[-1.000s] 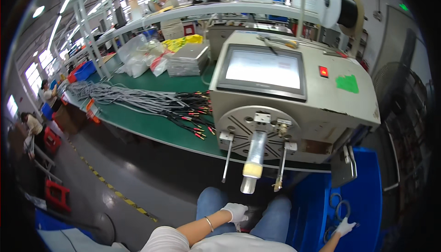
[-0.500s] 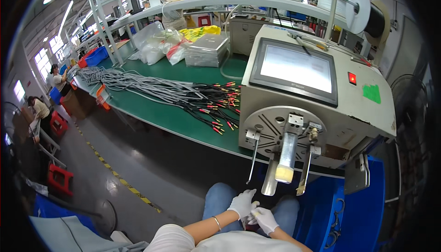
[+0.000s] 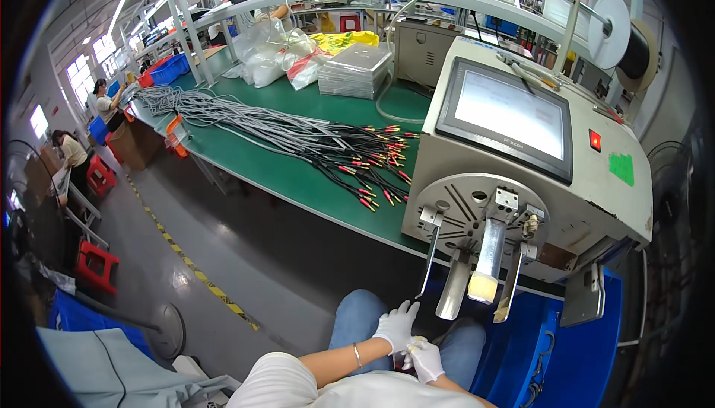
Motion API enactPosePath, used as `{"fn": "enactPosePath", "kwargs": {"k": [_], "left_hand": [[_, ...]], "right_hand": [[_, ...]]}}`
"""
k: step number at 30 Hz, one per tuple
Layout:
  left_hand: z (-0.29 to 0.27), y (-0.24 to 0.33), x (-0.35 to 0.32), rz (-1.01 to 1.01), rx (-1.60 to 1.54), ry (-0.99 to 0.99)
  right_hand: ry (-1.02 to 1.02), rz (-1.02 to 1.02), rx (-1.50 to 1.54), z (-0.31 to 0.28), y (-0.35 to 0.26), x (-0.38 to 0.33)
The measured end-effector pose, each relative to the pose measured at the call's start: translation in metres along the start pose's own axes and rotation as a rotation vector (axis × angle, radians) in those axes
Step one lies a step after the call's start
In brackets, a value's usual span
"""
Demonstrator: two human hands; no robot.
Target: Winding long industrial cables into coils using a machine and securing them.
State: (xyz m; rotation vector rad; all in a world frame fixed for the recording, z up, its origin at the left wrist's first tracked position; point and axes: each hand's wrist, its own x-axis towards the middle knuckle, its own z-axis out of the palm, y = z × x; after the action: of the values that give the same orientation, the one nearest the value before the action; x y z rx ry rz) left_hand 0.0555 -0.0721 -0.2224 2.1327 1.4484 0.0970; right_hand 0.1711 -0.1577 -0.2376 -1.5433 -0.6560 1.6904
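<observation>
Both my hands wear white gloves and meet above my lap, in front of the machine. My left hand (image 3: pixel 395 327) has its fingers stretched out and apart, pointing toward the machine. Close against its thumb side, my right hand (image 3: pixel 426 359) is closed, its fingers bent in. What lies between the right fingers, if anything, is hidden. Just beyond my hands is the round metal disc (image 3: pixel 477 211) of a winding machine (image 3: pixel 603 207), with metal prongs and a yellow-tipped bar (image 3: pixel 488 259) sticking out toward me.
Grey cables (image 3: pixel 253 125) with black ends and red-and-gold plugs lie along the green table (image 3: pixel 246 166). Behind them are plastic bags (image 3: pixel 264 58) and a wrapped stack (image 3: pixel 354 71). A blue bin (image 3: pixel 588 356) stands at the right. Other people work at the far left and back.
The view has turned a little left, so the machine and table sit farther right. My left fingers have spread out more; the right hand stays closed beside them.
</observation>
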Motion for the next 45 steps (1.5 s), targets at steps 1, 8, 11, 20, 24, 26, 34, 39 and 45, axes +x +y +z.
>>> {"fn": "enactPosePath", "kwargs": {"k": [1,8,11,20,24,26,34,39,45], "left_hand": [[0.001,-0.001,0.002,0.017,0.073,-0.017],[0.024,-0.015,0.004,0.159,-0.121,-0.1],[0.03,-0.025,-0.002,0.203,-0.233,-0.147],[-0.125,-0.143,0.043,0.092,-0.328,1.159],[-0.219,-0.194,0.089,-0.016,0.084,1.226],[-0.253,-0.204,0.122,-0.11,0.188,1.186],[-0.317,-0.214,0.218,-0.333,0.391,0.622],[-0.305,-0.219,0.206,-0.313,0.489,0.744],[-0.317,-0.212,0.188,-0.109,0.519,1.019]], "right_hand": [[-0.008,-0.002,-0.037,0.001,0.0,-0.001],[-0.16,-0.012,-0.199,-0.009,-0.005,-0.004],[-0.249,-0.005,-0.247,-0.014,0.0,-0.003],[-0.027,-0.166,-0.597,-0.045,0.021,0.005],[0.031,-0.153,-0.668,-0.071,0.023,0.004],[0.057,-0.189,-0.74,-0.079,0.021,0.002],[0.216,-0.128,-0.912,-0.102,0.015,-0.025],[0.241,-0.023,-0.861,-0.114,0.031,-0.04],[0.208,-0.067,-0.939,-0.119,0.033,-0.034]]}}
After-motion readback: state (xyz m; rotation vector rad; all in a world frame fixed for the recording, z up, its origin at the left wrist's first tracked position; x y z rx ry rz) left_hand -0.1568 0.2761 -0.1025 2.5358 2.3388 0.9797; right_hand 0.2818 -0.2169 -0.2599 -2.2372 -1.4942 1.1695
